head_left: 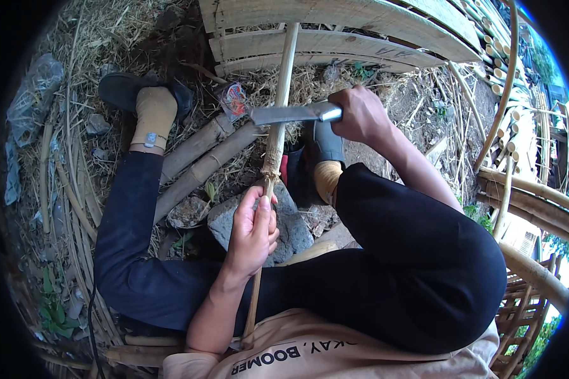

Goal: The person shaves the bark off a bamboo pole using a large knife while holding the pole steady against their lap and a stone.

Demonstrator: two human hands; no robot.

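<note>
A long pale bamboo stick [275, 150] runs from my lap up toward the wooden slats, with a rough, frayed knot about midway. My left hand [253, 230] is closed around it just below that knot, thumb along the stick. In my right hand [360, 114] is the handle of a broad-bladed knife [291, 114]. Its metal blade lies crosswise over the stick, above the knot, with its tip pointing left. Whether the edge bites into the stick, I cannot tell. A grey stone block [287, 221] sits beneath the stick beside my left hand.
Two thick bamboo poles [202, 158] lie on straw-covered ground between my legs. A slatted wooden panel [335, 44] stands ahead. Cut bamboo [512, 136] is stacked at the right, near a bamboo rail [531, 271]. Clear plastic [36, 95] lies far left.
</note>
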